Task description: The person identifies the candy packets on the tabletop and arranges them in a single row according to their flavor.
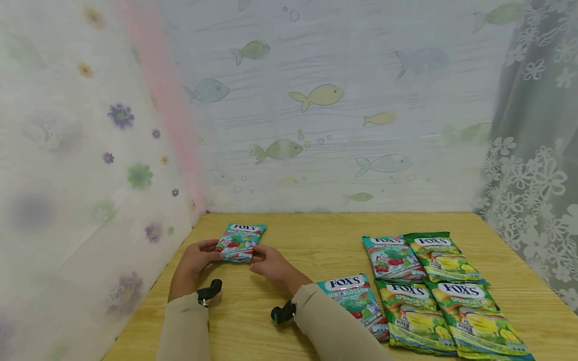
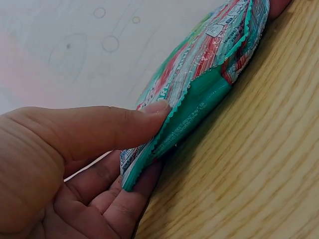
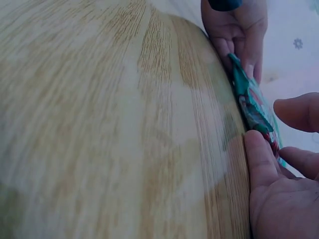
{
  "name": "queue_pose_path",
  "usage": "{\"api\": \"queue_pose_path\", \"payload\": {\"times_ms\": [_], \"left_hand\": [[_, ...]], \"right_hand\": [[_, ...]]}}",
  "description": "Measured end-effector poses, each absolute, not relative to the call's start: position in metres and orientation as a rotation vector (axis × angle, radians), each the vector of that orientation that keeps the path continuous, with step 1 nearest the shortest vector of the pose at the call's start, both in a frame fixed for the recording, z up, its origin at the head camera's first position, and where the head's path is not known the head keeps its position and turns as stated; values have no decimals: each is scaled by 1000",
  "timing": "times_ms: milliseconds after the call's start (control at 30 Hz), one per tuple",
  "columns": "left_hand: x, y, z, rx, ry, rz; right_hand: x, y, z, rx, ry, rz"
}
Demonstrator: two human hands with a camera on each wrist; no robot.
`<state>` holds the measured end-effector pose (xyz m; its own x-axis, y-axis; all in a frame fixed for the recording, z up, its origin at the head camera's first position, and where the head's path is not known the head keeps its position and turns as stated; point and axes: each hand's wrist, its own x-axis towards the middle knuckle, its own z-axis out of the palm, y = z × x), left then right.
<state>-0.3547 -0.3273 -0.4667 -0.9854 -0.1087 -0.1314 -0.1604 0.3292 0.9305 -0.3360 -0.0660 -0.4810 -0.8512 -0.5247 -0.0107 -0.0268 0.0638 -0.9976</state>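
A teal Fox's Mint Blossom candy bag [image 1: 241, 242] lies at the far left of the table. My left hand [image 1: 197, 258] pinches its left lower corner, thumb [image 2: 134, 122] on top and fingers beneath, as the left wrist view shows. At the bag's right lower corner is my right hand [image 1: 273, 265]. In the right wrist view its fingertips [image 3: 255, 142] touch the bag's edge, while the thumb [image 3: 299, 112] stands off the bag. Part of the bag's underside is hidden by the left fingers.
On the right of the wooden table [image 1: 253, 311] lie two more Mint Blossom bags [image 1: 393, 258] and several green-yellow Fox's Springtea bags [image 1: 444, 255], set close together in rows. My right sleeve partly covers the nearest Mint Blossom bag. Patterned curtains [image 1: 293, 190] hang behind and beside the table.
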Motion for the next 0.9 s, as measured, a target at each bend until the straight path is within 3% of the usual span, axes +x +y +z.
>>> {"api": "queue_pose_path", "payload": {"times_ms": [900], "left_hand": [[-349,-317,-436,-219,2671,1586]], "right_hand": [[-344,-39,-465,-457,2046,-1799]]}}
